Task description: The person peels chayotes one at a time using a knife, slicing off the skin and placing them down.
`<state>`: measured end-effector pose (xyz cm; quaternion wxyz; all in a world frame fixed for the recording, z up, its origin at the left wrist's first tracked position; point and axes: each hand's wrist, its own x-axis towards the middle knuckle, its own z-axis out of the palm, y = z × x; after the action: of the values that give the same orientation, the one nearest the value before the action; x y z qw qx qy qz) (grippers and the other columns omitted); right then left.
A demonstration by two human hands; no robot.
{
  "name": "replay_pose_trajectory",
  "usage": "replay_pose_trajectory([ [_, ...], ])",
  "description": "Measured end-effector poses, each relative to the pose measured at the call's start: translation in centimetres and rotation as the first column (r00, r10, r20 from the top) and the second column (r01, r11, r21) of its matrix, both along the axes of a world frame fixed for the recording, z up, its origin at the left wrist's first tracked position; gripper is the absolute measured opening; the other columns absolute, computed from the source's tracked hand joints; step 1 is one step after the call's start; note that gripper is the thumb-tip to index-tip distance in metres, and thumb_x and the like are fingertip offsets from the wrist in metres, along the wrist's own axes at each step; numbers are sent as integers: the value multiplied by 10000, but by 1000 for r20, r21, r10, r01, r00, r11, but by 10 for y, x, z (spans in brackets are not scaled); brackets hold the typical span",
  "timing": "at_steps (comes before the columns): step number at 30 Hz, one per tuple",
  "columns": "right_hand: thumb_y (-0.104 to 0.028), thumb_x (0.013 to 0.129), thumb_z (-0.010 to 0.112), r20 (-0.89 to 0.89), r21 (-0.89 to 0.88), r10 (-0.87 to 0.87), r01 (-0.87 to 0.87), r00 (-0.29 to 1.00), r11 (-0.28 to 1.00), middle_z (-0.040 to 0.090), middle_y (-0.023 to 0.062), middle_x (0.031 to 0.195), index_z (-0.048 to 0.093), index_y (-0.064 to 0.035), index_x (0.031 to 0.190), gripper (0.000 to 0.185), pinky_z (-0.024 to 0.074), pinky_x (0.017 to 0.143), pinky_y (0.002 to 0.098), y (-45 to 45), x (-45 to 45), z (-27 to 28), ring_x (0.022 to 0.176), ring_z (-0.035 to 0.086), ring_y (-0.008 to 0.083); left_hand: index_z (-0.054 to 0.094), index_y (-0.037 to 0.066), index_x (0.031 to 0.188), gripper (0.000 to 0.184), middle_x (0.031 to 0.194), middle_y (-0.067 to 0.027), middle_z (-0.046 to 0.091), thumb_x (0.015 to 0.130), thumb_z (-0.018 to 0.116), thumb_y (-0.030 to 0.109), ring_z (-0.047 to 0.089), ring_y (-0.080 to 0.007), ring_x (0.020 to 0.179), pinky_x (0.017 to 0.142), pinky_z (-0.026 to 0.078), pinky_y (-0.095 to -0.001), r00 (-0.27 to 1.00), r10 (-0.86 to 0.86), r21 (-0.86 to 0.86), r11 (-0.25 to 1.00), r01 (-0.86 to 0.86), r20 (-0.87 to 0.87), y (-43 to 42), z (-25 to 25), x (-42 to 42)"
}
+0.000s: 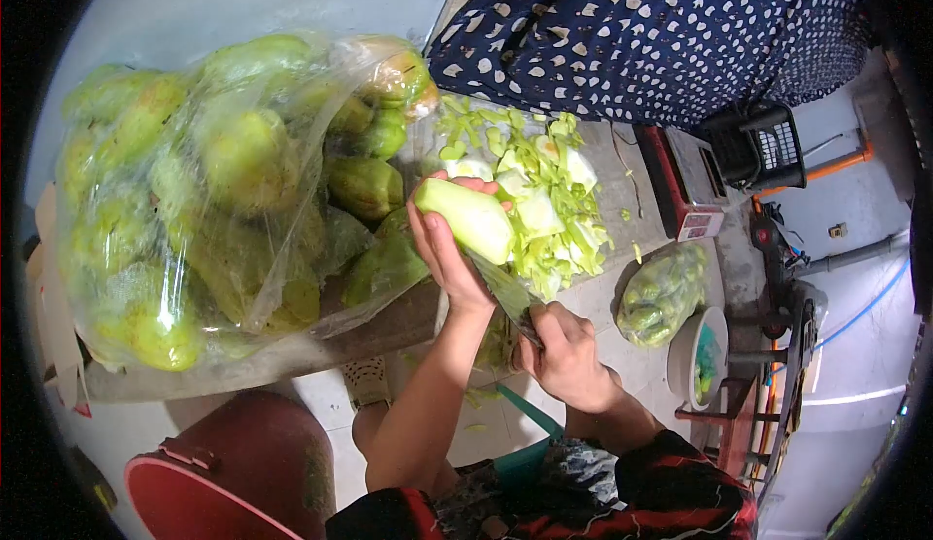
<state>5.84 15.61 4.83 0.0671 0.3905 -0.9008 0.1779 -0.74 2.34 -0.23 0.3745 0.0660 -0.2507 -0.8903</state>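
A peeled, pale green fruit rests in my left hand, whose fingers wrap round it from below. My right hand is closed round the handle of a knife, and the blade points up toward the lower end of the fruit. Just beyond the fruit lies a heap of green peelings with pale pieces among them. To the left, a large clear plastic bag holds several unpeeled green fruits; its open side faces my left hand, where a darker green fruit shows.
A red bucket stands on the floor at lower left. Patterned dark blue cloth hangs at the top. To the right are a red scale, a black basket, a bag of green produce and a white bucket.
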Motion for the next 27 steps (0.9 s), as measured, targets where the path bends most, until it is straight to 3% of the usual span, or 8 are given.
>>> replay_pose_trajectory([
  [8,-21,678,703,-9,51,-27,27,1000,998,572,143,808,533,10,1030,392,479,559,407,-3,0,1,684,606,331,355,21,1299,544,1052,-176,544,1008,310,478,570,-276,933,793,518,-422,999,42,-95,995,-43,-7,-4,-5,0],
  [11,-32,661,680,-51,24,5,-4,999,1000,495,132,777,515,-6,971,352,496,521,416,-6,-1,-2,638,585,322,363,11,1280,535,1028,-175,544,1006,314,468,564,-272,912,778,514,-414,998,55,-121,991,-59,-34,-6,-8,-2],
  [13,-21,681,697,8,73,-25,24,1000,997,571,130,839,535,-3,1023,380,480,605,402,-6,0,-4,734,604,328,368,7,1270,531,1014,-174,544,1005,315,464,562,-270,902,771,512,-411,997,57,-126,990,-63,-49,-8,-8,-1],
  [16,-15,684,692,37,72,-33,30,999,997,567,131,845,534,-5,1015,367,479,605,409,-8,-4,-9,744,602,333,376,5,1258,534,1001,-174,545,1003,314,469,559,-272,895,772,509,-413,999,46,-93,995,-47,-19,-9,-7,-1],
  [20,-2,682,691,43,43,-41,40,998,998,560,132,831,531,-4,1015,369,479,592,421,-11,-11,-15,731,600,340,384,8,1251,535,991,-169,546,1002,318,476,559,-271,894,771,509,-414,999,-33,-39,999,33,2,-5,-4,1],
  [22,-39,630,686,-39,-36,-3,2,999,999,491,132,787,503,-16,958,376,488,526,427,-12,-19,-23,620,570,332,387,13,1249,531,990,-167,546,1001,323,479,560,-271,894,767,510,-413,998,-52,-50,997,53,28,-2,-5,1],
  [27,-46,654,683,8,-30,-36,36,999,999,497,140,793,500,-28,958,355,485,528,439,-13,-18,-25,626,576,346,398,50,1244,517,991,-153,549,993,355,500,568,-271,894,760,515,-412,997,-26,-63,998,30,76,-1,-13,-2],
])
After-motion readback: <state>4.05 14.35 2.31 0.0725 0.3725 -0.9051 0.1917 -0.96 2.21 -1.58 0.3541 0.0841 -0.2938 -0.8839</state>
